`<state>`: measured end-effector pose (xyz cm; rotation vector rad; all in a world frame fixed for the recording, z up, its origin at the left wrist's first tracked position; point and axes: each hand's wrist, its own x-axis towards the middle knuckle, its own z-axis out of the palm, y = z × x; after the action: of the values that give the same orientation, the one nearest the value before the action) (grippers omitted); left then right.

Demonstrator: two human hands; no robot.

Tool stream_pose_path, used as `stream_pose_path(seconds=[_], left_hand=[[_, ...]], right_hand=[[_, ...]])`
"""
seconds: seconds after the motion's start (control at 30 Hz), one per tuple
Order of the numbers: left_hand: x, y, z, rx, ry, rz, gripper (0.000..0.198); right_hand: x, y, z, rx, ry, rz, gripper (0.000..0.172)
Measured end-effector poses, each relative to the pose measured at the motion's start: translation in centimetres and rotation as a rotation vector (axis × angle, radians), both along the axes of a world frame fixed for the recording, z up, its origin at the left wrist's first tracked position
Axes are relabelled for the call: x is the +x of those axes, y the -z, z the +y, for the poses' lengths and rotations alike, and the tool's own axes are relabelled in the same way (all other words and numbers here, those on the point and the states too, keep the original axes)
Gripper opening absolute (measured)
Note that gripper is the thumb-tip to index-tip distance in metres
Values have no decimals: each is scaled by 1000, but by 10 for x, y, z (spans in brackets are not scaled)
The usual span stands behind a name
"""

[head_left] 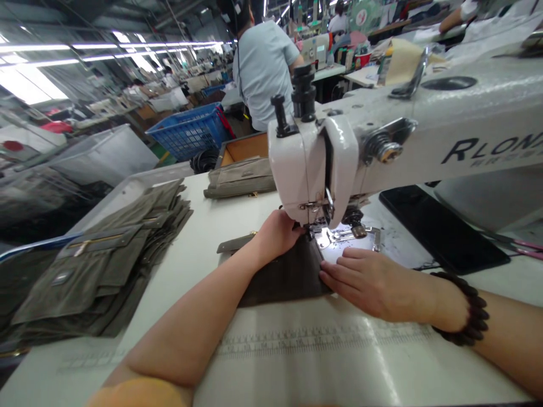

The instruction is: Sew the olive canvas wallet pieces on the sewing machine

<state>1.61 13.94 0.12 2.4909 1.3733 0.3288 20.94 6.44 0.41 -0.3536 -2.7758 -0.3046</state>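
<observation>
A dark olive fabric piece [282, 277] lies flat on the sewing table, its far edge by the needle of a white sewing machine [299, 164]. Close to the presser foot, my left hand [278, 234] is curled over the far part of the fabric, closed on it; the machine head partly hides its fingertips. My right hand [369, 282] rests at the fabric's right edge, fingers stretched out and lying low, fingertips touching the edge. A flap with a metal zipper pull [235, 243] shows beyond my left forearm.
Stacked olive fabric pieces with zippers [97, 265] lie on the left. A folded olive piece [241, 178] sits behind the machine head. Right of the needle are a black phone [441, 226] and pink-handled scissors [526, 246]. A ruler strip [297, 342] runs along the front. Beyond, a person [265, 73] sits near a blue crate [190, 133].
</observation>
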Motion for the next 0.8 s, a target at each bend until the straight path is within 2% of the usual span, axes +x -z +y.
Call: stream_pose_path(seconds=[0.17,0.3,0.53,0.8], left_hand=[[2,2,0,29,51,-21,23],[1,4,-1,44,43,-35,20],[0,9,3,64,100,10,19],[2,-3,-2,2,60,-42,15]], right_hand=[[-1,-1,0,-1,-23,-16,37],[0,-1,-2,-25,-10,-38,38],[0,-1,-1,-28,-17,-43,39],[0,3,-2,-35,-19,-39,39]])
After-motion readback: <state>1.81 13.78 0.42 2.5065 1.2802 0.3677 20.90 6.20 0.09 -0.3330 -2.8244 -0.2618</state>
